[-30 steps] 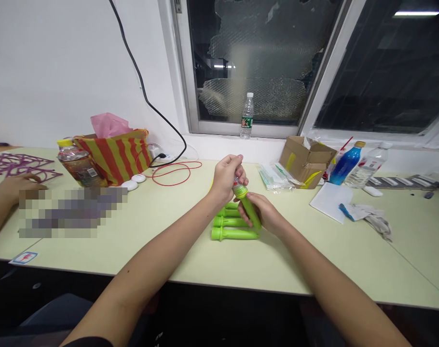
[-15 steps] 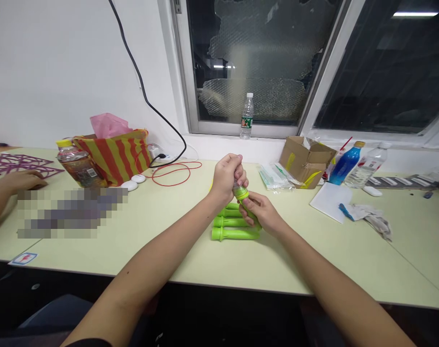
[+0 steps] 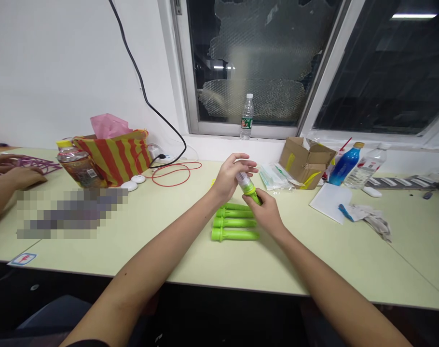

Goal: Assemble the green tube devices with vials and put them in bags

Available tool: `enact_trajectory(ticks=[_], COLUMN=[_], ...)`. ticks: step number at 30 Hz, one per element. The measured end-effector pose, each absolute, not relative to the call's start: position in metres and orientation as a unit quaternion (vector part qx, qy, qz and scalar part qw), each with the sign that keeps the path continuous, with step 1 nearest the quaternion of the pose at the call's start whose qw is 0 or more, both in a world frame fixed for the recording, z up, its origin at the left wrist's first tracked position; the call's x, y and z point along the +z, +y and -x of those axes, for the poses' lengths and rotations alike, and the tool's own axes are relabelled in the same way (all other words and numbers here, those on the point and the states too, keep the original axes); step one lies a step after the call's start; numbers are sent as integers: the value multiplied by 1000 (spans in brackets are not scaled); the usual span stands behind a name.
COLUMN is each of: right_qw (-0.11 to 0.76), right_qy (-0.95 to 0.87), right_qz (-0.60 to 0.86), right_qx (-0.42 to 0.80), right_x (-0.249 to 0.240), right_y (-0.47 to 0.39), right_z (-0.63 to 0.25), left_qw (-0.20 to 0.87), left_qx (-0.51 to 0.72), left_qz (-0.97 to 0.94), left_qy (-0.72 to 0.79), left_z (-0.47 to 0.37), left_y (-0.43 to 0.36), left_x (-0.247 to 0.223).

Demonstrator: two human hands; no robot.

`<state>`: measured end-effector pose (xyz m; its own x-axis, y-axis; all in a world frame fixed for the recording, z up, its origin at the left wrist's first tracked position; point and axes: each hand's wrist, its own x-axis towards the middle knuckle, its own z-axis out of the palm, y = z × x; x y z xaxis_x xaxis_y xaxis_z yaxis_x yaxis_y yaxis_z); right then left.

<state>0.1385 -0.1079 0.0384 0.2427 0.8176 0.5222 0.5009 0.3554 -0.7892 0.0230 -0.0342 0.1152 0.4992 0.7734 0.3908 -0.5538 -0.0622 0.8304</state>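
Note:
My right hand [image 3: 265,208] is closed round a bright green plastic tube [image 3: 254,196] that tilts up to the left. On its upper end sits a clear, ribbed cap [image 3: 244,180] above a yellow-green ring. My left hand [image 3: 231,177] is beside the cap with its fingers stretched out and apart; whether the thumb or palm touches it I cannot tell. Below both hands, several like green tubes [image 3: 237,234] lie in a row on the table, their flanged ends to the left and the farthest ones partly covered by my hands.
A cardboard box [image 3: 301,161], plastic packets [image 3: 275,177] and bottles, including a blue bottle [image 3: 346,164], stand at the back right. Nearer are white paper [image 3: 330,200] and a glove [image 3: 371,217]. At left are a striped bag [image 3: 114,156], red cable [image 3: 172,184] and another person's hands [image 3: 24,177].
My left fingers have uncurled from the top of the tube and spread, leaving the clear cap in view. The other person's second hand has come into view at left.

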Motion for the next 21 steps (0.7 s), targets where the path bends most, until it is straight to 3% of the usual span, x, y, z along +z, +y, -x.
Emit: enact_trajectory(ticks=[8,17,21], right_qw=[582,587,594], right_qy=[-541,-550,-546], right_qz=[534,525,510], right_qx=[288,277,298], right_x=[38,37,38], right_y=[-105,-106,-107], right_z=[-146,-144,-143], left_qw=[695,576,606], left_qx=[389,457,410], left_qz=[-604,-666,-675], left_qy=[24,125,96], left_z=[-8,-14,-11], left_y=[-25,-22,-22], left_x=[112,104,105])
